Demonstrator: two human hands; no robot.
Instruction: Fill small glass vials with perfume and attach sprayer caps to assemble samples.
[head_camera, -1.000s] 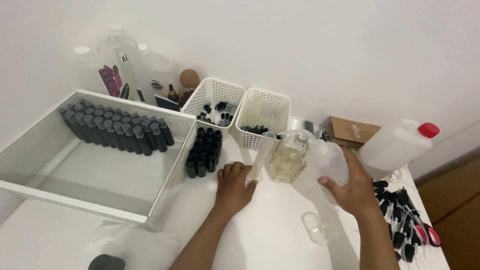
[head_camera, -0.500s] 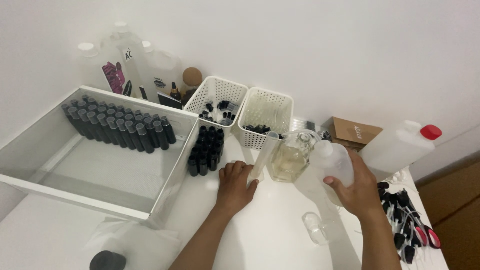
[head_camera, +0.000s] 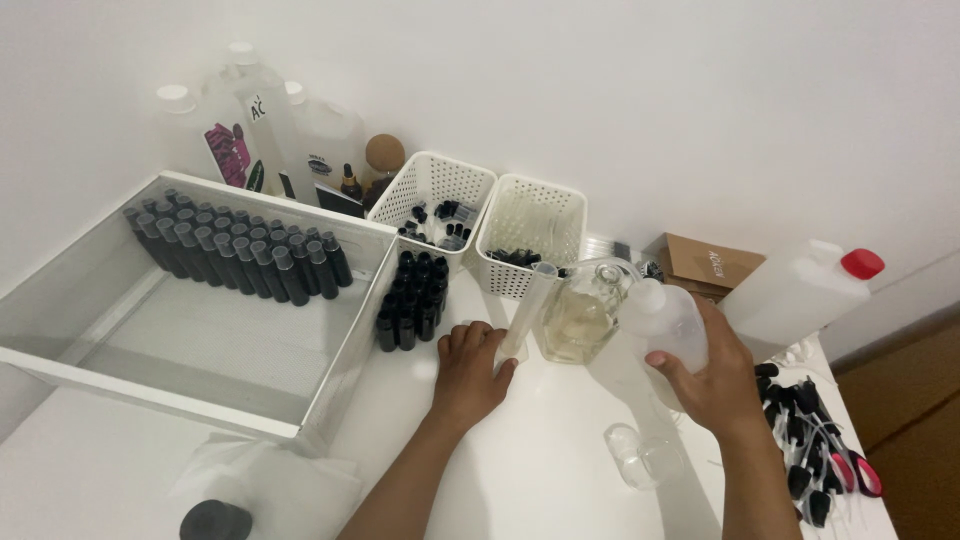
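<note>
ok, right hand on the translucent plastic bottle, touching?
Touching. Head view shows the right hand wrapped around the translucent plastic bottle, fingers pressed on its side, tilting it toward the glass bottle.

brown cardboard box (head_camera: 712, 266) by wall, pink-labelled jug (head_camera: 222, 130)

Two baskets (head_camera: 530, 225) stand behind the glass flask (head_camera: 578, 318), small bottles (head_camera: 412, 300) left, jug (head_camera: 795, 290) right.

I held a translucent plastic bottle (head_camera: 668, 322) tilted toward ten o'clock, its neck against a clear glass flask (head_camera: 581, 312). The flask stood upright, holding pale yellowish liquid. At its nine o'clock, a slim clear cylinder (head_camera: 523, 318) leaned under my fingers.
</note>
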